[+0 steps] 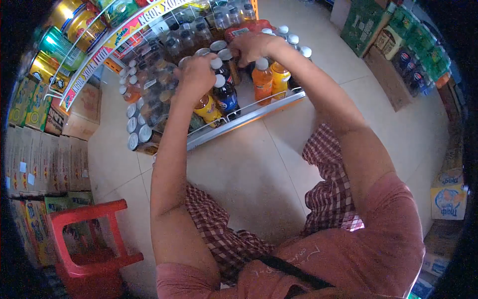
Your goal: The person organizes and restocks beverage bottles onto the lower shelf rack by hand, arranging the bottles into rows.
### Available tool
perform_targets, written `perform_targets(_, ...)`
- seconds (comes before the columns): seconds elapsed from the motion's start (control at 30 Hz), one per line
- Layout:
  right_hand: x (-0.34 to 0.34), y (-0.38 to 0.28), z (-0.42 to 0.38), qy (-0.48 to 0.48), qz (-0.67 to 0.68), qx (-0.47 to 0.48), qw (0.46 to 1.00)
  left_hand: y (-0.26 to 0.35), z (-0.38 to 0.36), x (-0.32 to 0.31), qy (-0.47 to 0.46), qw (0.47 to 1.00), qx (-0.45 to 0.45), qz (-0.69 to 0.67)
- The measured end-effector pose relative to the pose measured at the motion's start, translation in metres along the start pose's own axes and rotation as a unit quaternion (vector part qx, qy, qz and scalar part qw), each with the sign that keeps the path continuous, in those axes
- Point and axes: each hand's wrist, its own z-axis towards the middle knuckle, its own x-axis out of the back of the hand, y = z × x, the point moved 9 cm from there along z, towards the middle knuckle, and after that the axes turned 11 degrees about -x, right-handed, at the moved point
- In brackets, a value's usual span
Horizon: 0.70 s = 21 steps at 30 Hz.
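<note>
My left hand [198, 77] reaches in among drinks on a low wire-edged shelf, its fingers curled down over the tops. What they grip, if anything, is hidden. Just below it stand a yellow-labelled bottle [208, 110] and a dark cola bottle with a blue label [227, 99]. My right hand [255, 47] is above the same shelf, fingers bent and thumb apart, beside a can [228, 60]. Behind its fingers lies a red package [244, 31]. An orange soda bottle [262, 82] and a yellow-orange bottle [280, 77] stand at the shelf's front, beneath my right forearm.
The shelf's metal front rail [244, 119] runs between me and the bottles. Canned drinks [142, 132] stand at its left end. A red plastic stool [94, 239] is at lower left, near stacked cartons [45, 159]. Wrapped bottle packs [416, 55] stand at upper right.
</note>
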Motion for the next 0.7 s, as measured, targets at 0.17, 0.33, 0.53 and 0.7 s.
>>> perform_targets(0.17,-0.028,0.025,-0.016,-0.015,-0.059,-0.052,0.997,0.034,0.006,-0.013,-0.061,0.997,-0.027,-0.032)
perform_targets(0.33,-0.023,0.024,-0.009,0.039,-0.007,-0.024,0.999,0.048,0.009,-0.029,-0.125,0.992,-0.002,0.017)
perform_targets(0.53,-0.001,0.008,0.0,0.134,0.036,-0.064,0.988,0.032,0.014,-0.043,-0.113,0.991,0.023,0.065)
perform_targets(0.7,-0.011,0.001,0.015,0.123,0.022,-0.064,0.99,0.025,0.013,-0.05,-0.114,0.993,0.021,0.031)
